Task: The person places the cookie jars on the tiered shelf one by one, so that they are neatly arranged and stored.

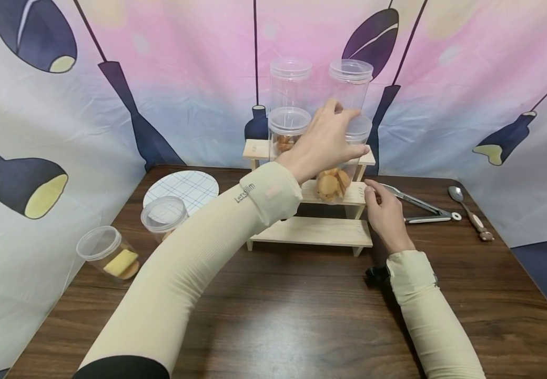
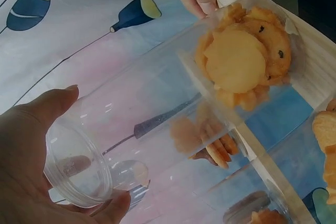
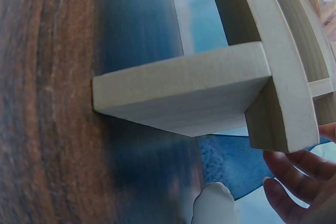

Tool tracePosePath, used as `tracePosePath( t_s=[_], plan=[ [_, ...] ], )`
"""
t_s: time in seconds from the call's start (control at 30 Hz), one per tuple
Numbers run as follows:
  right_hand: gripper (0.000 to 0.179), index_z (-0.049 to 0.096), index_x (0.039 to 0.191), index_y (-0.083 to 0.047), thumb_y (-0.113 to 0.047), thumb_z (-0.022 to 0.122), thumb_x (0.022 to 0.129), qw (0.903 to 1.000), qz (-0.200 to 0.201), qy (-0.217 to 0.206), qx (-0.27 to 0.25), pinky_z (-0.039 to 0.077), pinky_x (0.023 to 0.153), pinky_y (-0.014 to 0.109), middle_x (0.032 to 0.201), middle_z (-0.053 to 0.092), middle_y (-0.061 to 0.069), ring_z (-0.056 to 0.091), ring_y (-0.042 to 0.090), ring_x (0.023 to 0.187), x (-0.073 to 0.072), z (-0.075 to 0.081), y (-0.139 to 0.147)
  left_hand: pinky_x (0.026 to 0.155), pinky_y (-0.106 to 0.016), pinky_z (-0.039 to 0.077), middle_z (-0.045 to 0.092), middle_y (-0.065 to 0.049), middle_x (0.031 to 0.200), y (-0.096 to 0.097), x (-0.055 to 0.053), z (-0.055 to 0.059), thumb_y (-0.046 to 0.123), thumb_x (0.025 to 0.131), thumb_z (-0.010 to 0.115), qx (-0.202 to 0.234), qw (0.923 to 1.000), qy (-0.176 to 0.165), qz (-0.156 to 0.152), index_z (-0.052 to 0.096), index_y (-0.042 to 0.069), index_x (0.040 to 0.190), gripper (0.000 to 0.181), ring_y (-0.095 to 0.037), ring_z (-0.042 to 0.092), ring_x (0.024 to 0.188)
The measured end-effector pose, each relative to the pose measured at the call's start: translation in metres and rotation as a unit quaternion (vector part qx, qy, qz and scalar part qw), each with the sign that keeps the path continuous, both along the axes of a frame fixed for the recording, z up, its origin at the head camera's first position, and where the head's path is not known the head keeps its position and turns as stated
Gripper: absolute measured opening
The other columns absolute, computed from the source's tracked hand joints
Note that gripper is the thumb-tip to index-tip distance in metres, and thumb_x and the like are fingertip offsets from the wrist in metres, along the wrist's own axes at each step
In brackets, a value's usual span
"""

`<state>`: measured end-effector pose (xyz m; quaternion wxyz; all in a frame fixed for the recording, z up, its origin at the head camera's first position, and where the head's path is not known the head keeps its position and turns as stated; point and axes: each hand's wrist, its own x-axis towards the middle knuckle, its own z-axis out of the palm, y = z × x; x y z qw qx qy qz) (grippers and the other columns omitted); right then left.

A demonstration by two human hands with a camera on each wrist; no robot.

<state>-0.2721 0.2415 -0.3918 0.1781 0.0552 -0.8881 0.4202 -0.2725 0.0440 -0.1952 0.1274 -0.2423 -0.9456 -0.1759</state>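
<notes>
My left hand [image 1: 325, 139] reaches across to a clear lidded jar [image 1: 333, 185] of round, scalloped biscuits on the middle step of a wooden tiered stand [image 1: 318, 231]. In the left wrist view its thumb and fingers curl round the jar's lid [image 2: 84, 169], and the jar's base is at the step. My right hand [image 1: 387, 216] is at the right end of that step. In the right wrist view its loosely bent fingertips [image 3: 275, 161] touch or nearly touch the board's end. Another jar [image 1: 289, 123] with brown snacks stands to the left, partly behind my left hand.
Two more tall jars [image 1: 291, 79] stand on the top step. On the table's left are a jar with yellow and brown pieces [image 1: 121, 260], another jar [image 1: 163, 213] and a round checked plate [image 1: 198, 187]. Tongs [image 1: 427, 218] and a spoon [image 1: 472, 216] lie at the right.
</notes>
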Motion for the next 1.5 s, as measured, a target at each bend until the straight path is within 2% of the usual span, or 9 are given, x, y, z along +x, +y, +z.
tracePosePath(
  t_s=[0.67,0.97,1.1,1.33,1.5],
  plan=[
    [0.055,0.052,0.147,-0.016,-0.048,0.036,0.105,1.0000,0.003,-0.006,-0.003,0.047,0.088,0.054,0.133,0.059,0.017,0.058,0.033,0.112,0.001,0.000,-0.001,0.102,-0.031,0.040,0.038,-0.010,0.142,0.001,0.001,-0.002,0.050,0.090,0.068,-0.022,0.9995,0.016,0.018,0.048,0.022,0.148,0.067,-0.023,0.040,0.125],
    [0.054,0.052,0.146,-0.018,-0.049,0.036,0.105,1.0000,-0.003,-0.003,0.001,0.047,0.086,0.052,0.129,0.061,0.017,0.058,0.033,0.108,0.001,0.000,-0.001,0.097,-0.030,0.042,0.041,-0.009,0.139,0.003,0.002,0.000,0.055,0.090,0.063,-0.076,0.9952,0.056,0.024,0.051,0.021,0.145,0.066,-0.024,0.040,0.123],
    [0.056,0.052,0.146,-0.018,-0.051,0.035,0.105,1.0000,-0.006,-0.005,0.002,0.046,0.082,0.050,0.122,0.063,0.017,0.059,0.032,0.103,0.001,-0.001,-0.001,0.103,-0.033,0.040,0.038,-0.010,0.147,0.002,0.005,0.000,0.055,0.091,0.060,-0.098,0.9910,0.089,0.020,0.048,0.022,0.148,0.067,-0.026,0.035,0.132],
    [0.056,0.052,0.146,-0.015,-0.049,0.035,0.105,1.0000,-0.006,-0.002,0.004,0.046,0.081,0.050,0.120,0.064,0.017,0.059,0.032,0.101,0.001,-0.002,-0.002,0.116,-0.035,0.028,0.035,-0.011,0.155,-0.012,0.017,0.002,0.057,0.091,0.059,-0.094,0.9856,0.140,-0.015,0.043,0.026,0.153,0.071,-0.027,0.029,0.141],
    [0.055,0.053,0.146,-0.015,-0.048,0.035,0.106,1.0000,-0.007,0.003,0.005,0.046,0.079,0.047,0.116,0.064,0.017,0.059,0.031,0.098,0.001,-0.001,-0.002,0.118,-0.036,0.023,0.037,-0.013,0.153,-0.035,0.033,0.007,0.053,0.089,0.064,-0.047,0.9824,0.168,-0.065,0.047,0.022,0.150,0.070,-0.029,0.030,0.141]
  ],
)
